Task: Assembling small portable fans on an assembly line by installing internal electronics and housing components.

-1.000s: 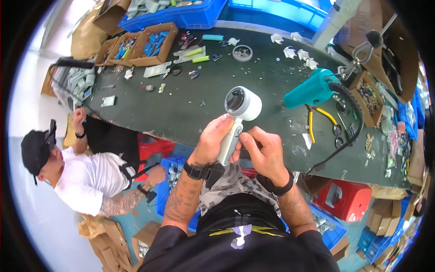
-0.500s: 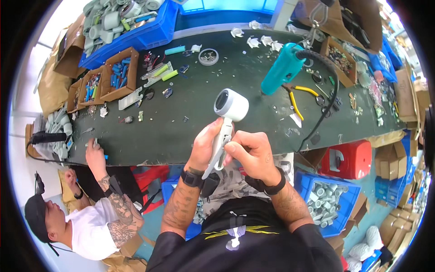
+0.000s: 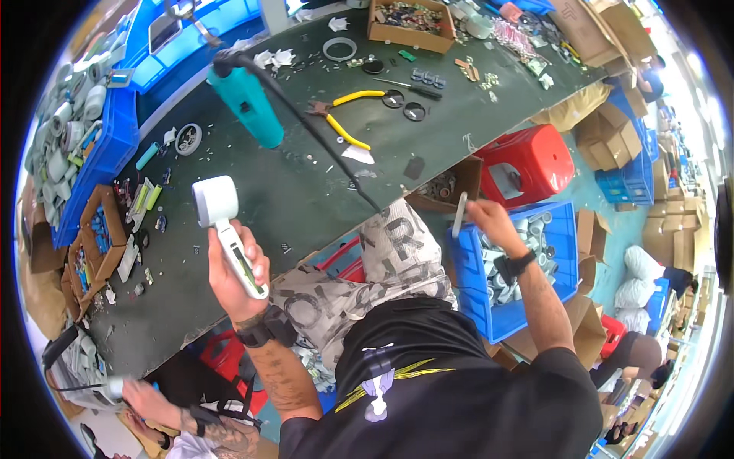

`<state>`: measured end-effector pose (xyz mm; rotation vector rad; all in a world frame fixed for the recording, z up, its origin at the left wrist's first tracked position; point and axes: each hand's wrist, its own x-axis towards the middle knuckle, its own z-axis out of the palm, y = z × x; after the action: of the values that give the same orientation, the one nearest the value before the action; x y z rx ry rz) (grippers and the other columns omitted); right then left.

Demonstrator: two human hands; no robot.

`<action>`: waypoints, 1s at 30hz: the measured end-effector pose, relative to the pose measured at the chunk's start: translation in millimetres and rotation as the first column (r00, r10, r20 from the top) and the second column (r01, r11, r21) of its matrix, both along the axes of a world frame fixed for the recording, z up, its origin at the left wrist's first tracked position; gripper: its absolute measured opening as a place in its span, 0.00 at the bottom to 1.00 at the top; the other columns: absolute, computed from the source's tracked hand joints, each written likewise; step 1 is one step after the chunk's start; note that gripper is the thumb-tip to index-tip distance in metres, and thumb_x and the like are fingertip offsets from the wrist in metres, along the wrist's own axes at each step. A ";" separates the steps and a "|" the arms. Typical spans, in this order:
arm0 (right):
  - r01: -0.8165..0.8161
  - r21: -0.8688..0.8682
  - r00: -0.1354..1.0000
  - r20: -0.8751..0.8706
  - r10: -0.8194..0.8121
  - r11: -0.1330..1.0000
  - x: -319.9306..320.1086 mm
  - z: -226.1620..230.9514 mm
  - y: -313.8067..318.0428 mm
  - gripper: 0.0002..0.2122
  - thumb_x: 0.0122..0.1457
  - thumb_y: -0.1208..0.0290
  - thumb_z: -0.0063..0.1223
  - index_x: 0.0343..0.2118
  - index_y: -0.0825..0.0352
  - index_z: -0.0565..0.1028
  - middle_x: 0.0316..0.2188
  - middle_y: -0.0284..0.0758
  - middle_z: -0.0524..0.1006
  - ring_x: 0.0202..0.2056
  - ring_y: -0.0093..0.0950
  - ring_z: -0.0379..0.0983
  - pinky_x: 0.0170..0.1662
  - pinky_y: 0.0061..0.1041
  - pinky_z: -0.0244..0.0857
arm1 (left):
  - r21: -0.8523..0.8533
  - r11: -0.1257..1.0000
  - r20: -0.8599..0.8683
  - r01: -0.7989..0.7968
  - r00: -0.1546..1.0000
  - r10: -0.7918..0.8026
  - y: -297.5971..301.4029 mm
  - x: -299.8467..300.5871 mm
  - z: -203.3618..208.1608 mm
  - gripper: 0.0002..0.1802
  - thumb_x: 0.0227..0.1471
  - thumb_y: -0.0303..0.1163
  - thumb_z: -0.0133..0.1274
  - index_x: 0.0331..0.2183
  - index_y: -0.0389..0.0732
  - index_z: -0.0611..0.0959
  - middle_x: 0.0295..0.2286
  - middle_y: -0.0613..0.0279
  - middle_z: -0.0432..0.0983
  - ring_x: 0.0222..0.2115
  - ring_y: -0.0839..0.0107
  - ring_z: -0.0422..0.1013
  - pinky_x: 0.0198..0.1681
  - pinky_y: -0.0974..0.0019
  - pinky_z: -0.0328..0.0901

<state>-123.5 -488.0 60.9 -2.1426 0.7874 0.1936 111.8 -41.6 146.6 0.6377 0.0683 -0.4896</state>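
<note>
My left hand [image 3: 233,283] is closed around the handle of a white handheld device [image 3: 218,200] with a thick round head, held over the near edge of the bench. The handle stands open along its length, with a green strip showing inside. My right hand [image 3: 495,224] is out to the right, above the blue crate of grey plastic parts. It pinches a thin, light grey handle cover [image 3: 459,214], apart from the device.
A teal power screwdriver [image 3: 248,107] hangs with its black cable across the green bench [image 3: 298,199]. Yellow-handled cutters [image 3: 348,131] lie beside it. The blue crate [image 3: 478,294] stands below a red stool [image 3: 527,164]. A co-worker's hand [image 3: 149,402] is at lower left.
The cover has come off the handle; my right hand has carried it right, over the crate. My left hand has moved left with the device. The view has turned to the right.
</note>
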 end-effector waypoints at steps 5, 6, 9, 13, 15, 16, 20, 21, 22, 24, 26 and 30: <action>-0.206 -0.452 0.971 -0.206 0.122 0.868 0.1 -81.3 -59.0 0.18 0.64 0.71 0.50 0.56 0.67 0.73 0.34 0.54 0.82 0.40 0.56 0.80 0.41 0.52 0.74 | -0.019 1.000 0.034 0.005 0.999 -0.004 5.4 0.9 -6.5 0.20 0.76 0.44 0.37 0.45 0.35 0.71 0.27 0.58 0.68 0.16 0.71 0.66 0.16 0.72 0.61; -0.222 -0.495 0.967 -0.225 0.122 0.840 -0.1 -90.3 -66.7 0.22 0.62 0.73 0.49 0.60 0.67 0.68 0.35 0.55 0.82 0.40 0.56 0.80 0.42 0.53 0.75 | -0.015 1.000 0.039 0.005 0.999 -0.004 5.5 -2.7 -5.1 0.20 0.76 0.44 0.37 0.45 0.35 0.71 0.27 0.58 0.68 0.16 0.71 0.66 0.16 0.72 0.61; -0.135 -0.555 0.980 -0.194 0.030 0.821 2.7 -97.1 -70.7 0.21 0.61 0.73 0.50 0.57 0.68 0.69 0.35 0.55 0.82 0.38 0.57 0.81 0.43 0.55 0.75 | 0.005 1.000 0.037 -0.006 0.999 0.005 0.9 -3.9 -0.9 0.20 0.76 0.44 0.37 0.45 0.35 0.71 0.28 0.58 0.68 0.17 0.72 0.66 0.17 0.72 0.62; -0.198 -0.645 0.975 -0.208 0.081 0.738 -22.0 -108.0 -115.0 0.12 0.62 0.70 0.49 0.46 0.68 0.73 0.32 0.56 0.82 0.37 0.57 0.81 0.41 0.58 0.74 | 0.024 0.999 0.082 -0.034 0.996 0.032 -2.2 -2.5 -2.2 0.22 0.75 0.46 0.39 0.46 0.35 0.72 0.28 0.59 0.69 0.18 0.72 0.66 0.18 0.72 0.61; -0.232 -0.600 0.969 -0.073 0.237 0.765 -12.2 -102.4 -103.5 0.10 0.64 0.67 0.50 0.37 0.70 0.77 0.32 0.54 0.82 0.37 0.55 0.80 0.40 0.54 0.72 | 0.036 0.998 0.065 -0.045 0.997 0.042 3.6 -8.7 -6.4 0.24 0.74 0.47 0.40 0.47 0.33 0.74 0.31 0.56 0.73 0.21 0.69 0.69 0.24 0.68 0.67; -0.194 -0.238 0.980 -0.002 0.199 0.952 22.8 -48.2 -44.7 0.14 0.67 0.63 0.52 0.33 0.71 0.78 0.30 0.51 0.82 0.33 0.48 0.79 0.37 0.46 0.70 | 0.084 0.990 0.042 -0.110 0.993 0.107 11.3 -22.4 -0.7 0.25 0.73 0.48 0.40 0.46 0.33 0.75 0.34 0.52 0.77 0.26 0.65 0.74 0.30 0.64 0.71; -0.347 0.292 0.935 0.179 0.305 0.891 40.4 67.7 92.5 0.16 0.68 0.57 0.57 0.40 0.69 0.81 0.25 0.26 0.74 0.26 0.17 0.66 0.29 0.19 0.58 | 0.212 0.976 0.274 -0.051 0.962 -0.009 -9.7 -68.7 4.0 0.15 0.68 0.29 0.54 0.51 0.31 0.79 0.46 0.46 0.83 0.48 0.62 0.80 0.55 0.61 0.72; -0.417 0.403 0.901 0.299 0.313 0.815 39.8 80.7 129.7 0.17 0.66 0.55 0.59 0.43 0.68 0.81 0.28 0.26 0.75 0.28 0.17 0.67 0.30 0.19 0.58 | 0.128 0.985 0.302 -0.118 0.950 0.075 -25.6 -91.1 1.3 0.17 0.63 0.30 0.61 0.51 0.32 0.81 0.46 0.51 0.83 0.47 0.67 0.79 0.53 0.63 0.71; -0.458 0.447 0.874 0.386 0.296 0.768 35.3 78.0 157.8 0.20 0.65 0.54 0.61 0.46 0.69 0.79 0.31 0.26 0.75 0.29 0.17 0.67 0.30 0.19 0.58 | 0.302 0.942 0.441 -0.149 0.897 0.001 -27.9 -103.6 0.3 0.19 0.61 0.32 0.63 0.51 0.33 0.81 0.46 0.52 0.82 0.46 0.67 0.78 0.53 0.62 0.71; -0.481 0.603 0.868 0.428 0.252 0.636 37.6 79.6 208.0 0.27 0.59 0.54 0.70 0.52 0.71 0.76 0.39 0.29 0.78 0.35 0.19 0.72 0.37 0.19 0.64 | 0.479 0.829 0.614 -0.290 0.786 -0.080 -30.2 -127.5 -14.5 0.22 0.58 0.35 0.66 0.50 0.34 0.82 0.46 0.54 0.80 0.47 0.66 0.76 0.53 0.60 0.70; -0.456 0.542 0.889 0.326 0.323 0.706 44.4 61.5 228.8 0.24 0.58 0.65 0.72 0.52 0.73 0.77 0.45 0.34 0.81 0.44 0.25 0.77 0.50 0.25 0.70 | 0.523 0.803 0.587 -0.286 0.804 -0.096 -17.9 -153.8 -39.2 0.23 0.57 0.31 0.66 0.52 0.36 0.81 0.52 0.54 0.77 0.54 0.59 0.73 0.60 0.57 0.66; -0.566 0.494 0.815 0.214 0.539 0.660 57.7 51.9 229.7 0.20 0.59 0.70 0.69 0.52 0.74 0.78 0.48 0.38 0.82 0.48 0.28 0.79 0.56 0.30 0.70 | 0.578 0.685 0.348 -0.444 0.893 0.285 80.8 -192.7 -95.8 0.18 0.64 0.34 0.58 0.52 0.37 0.82 0.51 0.51 0.77 0.51 0.56 0.75 0.57 0.57 0.68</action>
<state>-65.7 -258.3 112.8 -1.7577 -0.0114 0.6082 -80.9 39.2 50.8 1.3360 0.1456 0.0312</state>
